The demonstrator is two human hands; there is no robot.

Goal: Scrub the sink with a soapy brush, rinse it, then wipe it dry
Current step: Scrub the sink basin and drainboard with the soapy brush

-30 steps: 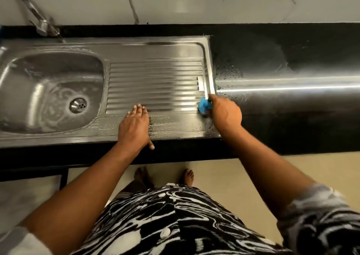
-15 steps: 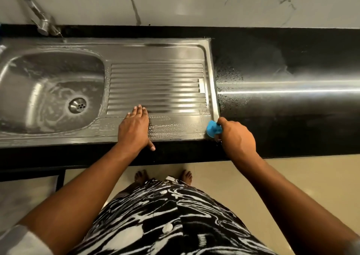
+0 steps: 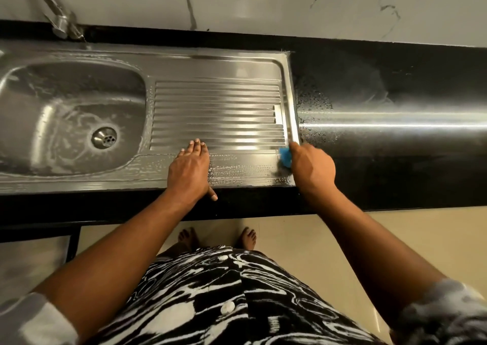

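A stainless steel sink with a ribbed drainboard is set in a black counter. Its bowl at the left is streaked with soapy foam around the drain. My right hand grips a blue brush and holds it against the drainboard's right rim near the front corner. Most of the brush is hidden under my fingers. My left hand lies flat with straight fingers on the drainboard's front strip, which is dotted with suds.
A metal tap rises at the back left against a white marble wall. The black counter stretches to the right, wet with droplets near the sink. Beige floor and my bare feet show below the counter's front edge.
My right hand with the blue brush slid down the drainboard's right rim to the front corner, then moved back up a little. My left hand has stayed flat in place.
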